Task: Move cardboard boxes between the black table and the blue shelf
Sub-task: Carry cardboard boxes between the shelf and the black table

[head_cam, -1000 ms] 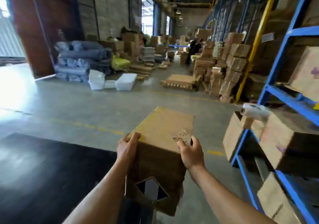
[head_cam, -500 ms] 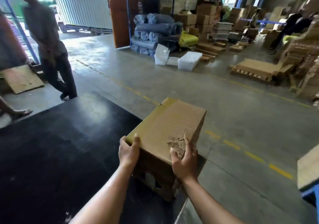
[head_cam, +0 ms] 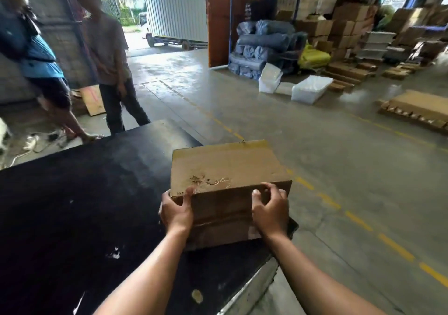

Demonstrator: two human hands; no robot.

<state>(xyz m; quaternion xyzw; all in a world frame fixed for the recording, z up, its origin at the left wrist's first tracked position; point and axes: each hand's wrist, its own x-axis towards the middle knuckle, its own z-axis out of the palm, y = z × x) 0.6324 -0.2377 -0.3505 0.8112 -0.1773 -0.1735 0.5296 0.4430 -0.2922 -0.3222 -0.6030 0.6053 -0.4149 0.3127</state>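
Grips cardboard box (head_cam: 225, 166) by its near corners with left hand (head_cam: 175, 211) and right hand (head_cam: 271, 211), fingers curled over top edge, at right edge of black bench (head_cam: 72, 205).

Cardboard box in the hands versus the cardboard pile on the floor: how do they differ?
The cardboard box stands closed; the cardboard pile lies flat. The left hand and right hand grip the box at the black table; the pile sits alone on the floor. Both are brown.
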